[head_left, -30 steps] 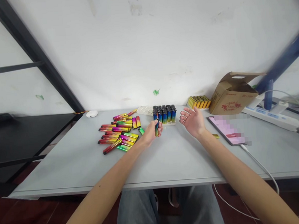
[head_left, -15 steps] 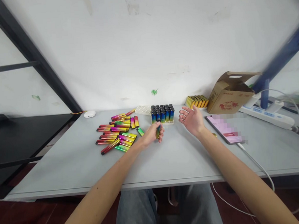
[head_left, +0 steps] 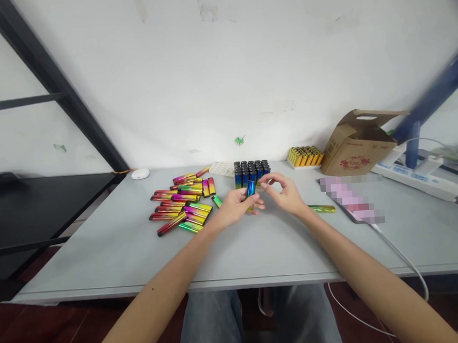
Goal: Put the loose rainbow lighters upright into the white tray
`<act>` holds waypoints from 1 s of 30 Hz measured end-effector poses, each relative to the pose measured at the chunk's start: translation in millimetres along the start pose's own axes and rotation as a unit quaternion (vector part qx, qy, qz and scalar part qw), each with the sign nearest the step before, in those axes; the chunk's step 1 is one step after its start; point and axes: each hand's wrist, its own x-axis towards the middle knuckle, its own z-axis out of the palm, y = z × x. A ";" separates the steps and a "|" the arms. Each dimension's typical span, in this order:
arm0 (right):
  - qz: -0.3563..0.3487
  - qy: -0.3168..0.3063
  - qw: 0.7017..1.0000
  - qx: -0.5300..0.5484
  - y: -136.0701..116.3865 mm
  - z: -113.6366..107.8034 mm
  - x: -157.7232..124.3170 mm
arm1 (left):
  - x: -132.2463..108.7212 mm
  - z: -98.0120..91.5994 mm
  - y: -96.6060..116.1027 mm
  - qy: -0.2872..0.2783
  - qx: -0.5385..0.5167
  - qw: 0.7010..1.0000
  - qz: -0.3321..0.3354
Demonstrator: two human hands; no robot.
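My left hand [head_left: 241,204] is closed round a shiny blue tube [head_left: 250,188], held tilted upward above the table. My right hand [head_left: 284,193] is just to its right, thumb and index fingertip pinched together close to the tube's upper part. Whatever the pinch may hold is too small to make out. Just behind the hands stand several blue tubes with black tops [head_left: 245,176], upright in rows, partly hidden by my fingers. A pile of shiny red, yellow, purple and green tubes [head_left: 184,197] lies to the left of my left hand.
Behind the pile is a white perforated tray [head_left: 221,168]. Several yellow tubes [head_left: 305,156] stand at the back right, beside an open cardboard box [head_left: 361,150]. A yellow-green strip [head_left: 323,208], a cabled phone [head_left: 351,200], a power strip [head_left: 416,181] and a white case [head_left: 140,174] lie around.
My left hand has shifted slightly right and tilted the tube so its blue side shows. My right hand has moved left toward it, going from spread fingers to a pinch.
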 end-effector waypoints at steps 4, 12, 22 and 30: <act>-0.024 -0.018 0.999 -0.011 -4.4 3.6 -3.7 | 1.6 -1.0 -4.6 0.020 0.000 1.000 -0.004; 0.036 -0.058 0.998 0.018 -6.0 10.6 -4.3 | 1.2 -0.7 -6.5 0.034 0.030 0.999 0.014; 0.052 0.027 0.990 0.125 0.2 6.9 5.3 | 5.1 -0.8 -12.5 0.095 0.099 0.990 0.026; 0.054 0.102 0.991 0.071 22.7 -7.8 8.3 | 3.6 -9.1 -11.2 0.123 0.132 0.983 0.023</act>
